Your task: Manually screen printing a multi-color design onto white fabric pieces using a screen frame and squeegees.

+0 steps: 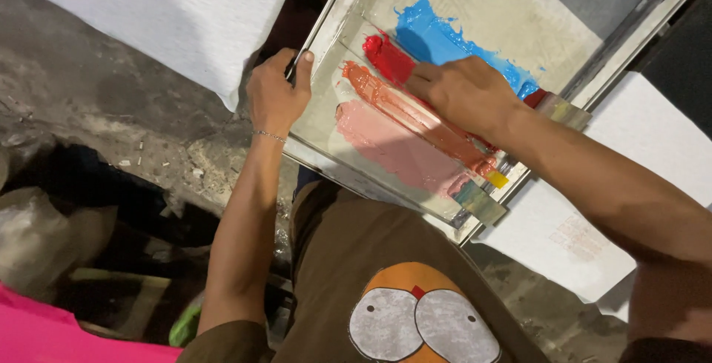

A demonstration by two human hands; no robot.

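A metal-framed printing screen lies tilted in front of me, smeared with blue ink, red ink and pink and orange ink. My left hand grips the screen's left frame edge, thumb on top, with a thin bracelet at the wrist. My right hand is closed on a long squeegee that lies across the screen over the ink; its blade ends stick out at the lower and right sides.
White fabric sheets lie at the upper left and under the screen at the right. A dirty concrete floor shows at left, with a pink cloth in the bottom left corner.
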